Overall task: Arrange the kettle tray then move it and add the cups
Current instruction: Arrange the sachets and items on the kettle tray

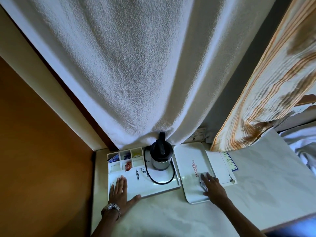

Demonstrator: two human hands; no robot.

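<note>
A white kettle tray (159, 187) lies on the pale counter at the left. On it stands a black and grey kettle (160, 155) with its black cord (164, 180) looped over the tray floor. Small compartments at the tray's back left hold tea and sugar sachets (113, 158). My left hand (122, 194) lies flat with fingers spread on the tray's near left corner, thumb along its front rim. A second white tray (193, 171) with red lettering lies to the right. My right hand (213, 187) rests on it, pressing a small crumpled white thing that is blurred. No cups are in view.
A white towelling robe (136, 74) hangs down to the kettle's top. A striped curtain (265, 93) hangs at the right. A printed card with a blue border (227, 166) lies beside the second tray. An orange-brown wall (39, 151) closes the left side.
</note>
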